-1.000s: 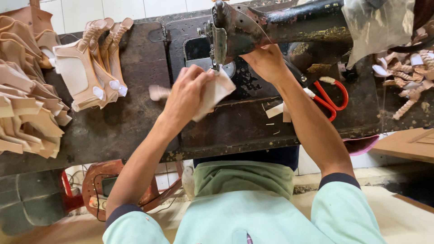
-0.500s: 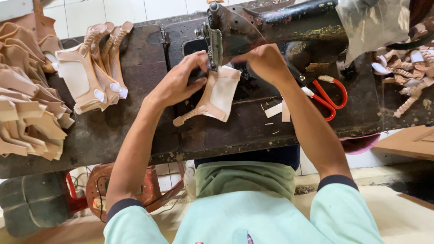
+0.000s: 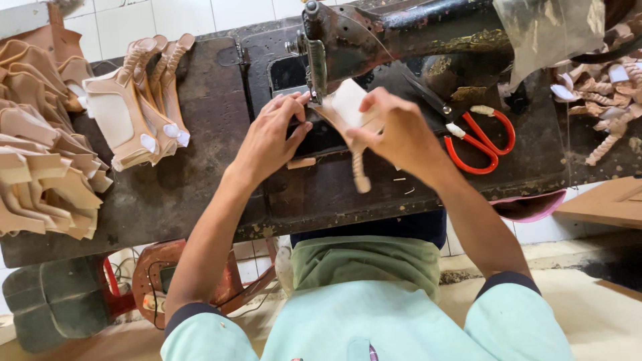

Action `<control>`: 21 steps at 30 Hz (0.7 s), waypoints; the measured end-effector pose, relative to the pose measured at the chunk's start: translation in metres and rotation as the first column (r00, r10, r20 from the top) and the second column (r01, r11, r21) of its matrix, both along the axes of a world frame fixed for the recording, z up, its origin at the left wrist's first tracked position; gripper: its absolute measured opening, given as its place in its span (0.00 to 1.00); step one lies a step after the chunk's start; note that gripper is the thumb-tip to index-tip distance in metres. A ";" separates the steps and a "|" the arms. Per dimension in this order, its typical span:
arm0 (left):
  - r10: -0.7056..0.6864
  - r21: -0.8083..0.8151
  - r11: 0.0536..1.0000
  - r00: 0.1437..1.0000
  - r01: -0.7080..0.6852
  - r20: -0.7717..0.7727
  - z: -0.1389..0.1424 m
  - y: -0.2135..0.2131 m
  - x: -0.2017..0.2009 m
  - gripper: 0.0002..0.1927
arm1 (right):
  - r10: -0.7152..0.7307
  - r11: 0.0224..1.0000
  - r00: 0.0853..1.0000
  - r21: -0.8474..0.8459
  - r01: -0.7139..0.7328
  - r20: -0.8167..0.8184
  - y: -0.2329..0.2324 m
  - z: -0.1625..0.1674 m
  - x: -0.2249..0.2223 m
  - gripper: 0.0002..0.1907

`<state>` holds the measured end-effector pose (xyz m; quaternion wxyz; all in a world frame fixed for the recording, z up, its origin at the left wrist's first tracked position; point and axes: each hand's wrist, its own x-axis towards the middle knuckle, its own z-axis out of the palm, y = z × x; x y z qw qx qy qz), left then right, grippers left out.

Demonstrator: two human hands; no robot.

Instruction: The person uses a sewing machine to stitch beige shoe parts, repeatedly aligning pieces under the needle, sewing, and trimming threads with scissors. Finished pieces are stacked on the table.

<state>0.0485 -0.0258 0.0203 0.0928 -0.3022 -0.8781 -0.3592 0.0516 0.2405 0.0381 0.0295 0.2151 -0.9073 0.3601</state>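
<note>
Overhead, a worn dark tabletop (image 3: 200,194) against a white tiled wall (image 3: 200,13) carries an old black sewing machine (image 3: 401,33). Both hands work a tan leather piece (image 3: 348,110) at the needle: the left hand (image 3: 271,137) presses flat beside it, fingers loosely spread, while the right hand (image 3: 394,130) has its grip pinching the piece, hiding most of it. Stacked tan cutouts (image 3: 47,167) run off the left edge; red-handled scissors (image 3: 481,140) lie just right of the hands, near more trimmings (image 3: 605,100) cut off at the frame.
</note>
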 end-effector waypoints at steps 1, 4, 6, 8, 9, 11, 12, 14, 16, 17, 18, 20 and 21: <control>0.020 0.012 1.000 1.000 -0.020 0.008 0.000 0.002 0.002 0.12 | -0.008 1.000 1.000 -0.004 0.008 0.017 0.004 -0.004 -0.006 0.24; 0.048 0.022 0.999 0.998 -0.047 -0.028 -0.002 0.005 0.008 0.11 | -0.005 0.998 0.999 -0.057 0.007 0.036 0.021 -0.020 -0.025 0.22; 0.071 0.018 0.997 0.995 -0.070 -0.066 -0.005 0.007 0.009 0.11 | 0.007 0.994 0.997 -0.113 0.002 0.077 0.032 -0.032 -0.039 0.29; 0.102 0.011 0.995 0.992 -0.101 -0.073 -0.010 0.010 0.014 0.11 | -0.010 0.999 0.994 -0.040 0.014 0.109 0.042 -0.042 -0.054 0.27; 0.111 -0.012 0.994 0.993 -0.112 -0.051 -0.012 0.011 0.015 0.11 | -0.034 0.998 0.993 0.061 0.028 0.109 0.046 -0.046 -0.064 0.23; 0.128 -0.058 0.990 0.992 -0.129 -0.016 -0.018 0.012 0.014 0.10 | -0.050 0.958 0.997 0.286 0.030 0.061 0.046 -0.053 -0.081 0.17; 0.119 -0.073 0.990 0.993 -0.117 0.023 -0.020 0.012 0.009 0.09 | -0.038 0.914 0.999 0.406 0.025 0.023 0.044 -0.056 -0.088 0.16; 0.108 -0.101 0.990 0.989 -0.098 0.098 -0.023 0.007 -0.007 0.06 | -0.083 0.861 0.996 0.505 0.058 0.027 0.031 -0.060 -0.100 0.14; 0.117 -0.042 0.992 0.993 -0.118 -0.034 -0.025 0.000 -0.024 0.16 | -0.212 0.868 0.970 0.480 0.130 0.120 0.013 -0.062 -0.105 0.08; 0.122 -0.010 0.992 0.987 -0.123 -0.102 -0.027 -0.003 -0.031 0.21 | -0.160 0.866 0.981 0.460 0.195 -0.114 0.006 -0.061 -0.105 0.09; 0.081 -0.074 0.993 0.989 -0.090 -0.123 -0.028 -0.005 -0.035 0.20 | -0.107 0.868 0.932 0.424 0.257 -0.346 -0.001 -0.060 -0.103 0.15; -0.005 -0.199 0.980 0.989 -0.025 -0.148 -0.031 -0.007 -0.038 0.18 | -0.054 0.974 0.911 0.178 0.138 -0.409 -0.009 -0.055 -0.098 0.22; 0.007 -0.208 0.977 0.991 -0.035 -0.135 -0.032 -0.007 -0.037 0.18 | -0.003 0.998 0.966 -0.062 -0.014 -0.259 -0.011 -0.052 -0.096 0.22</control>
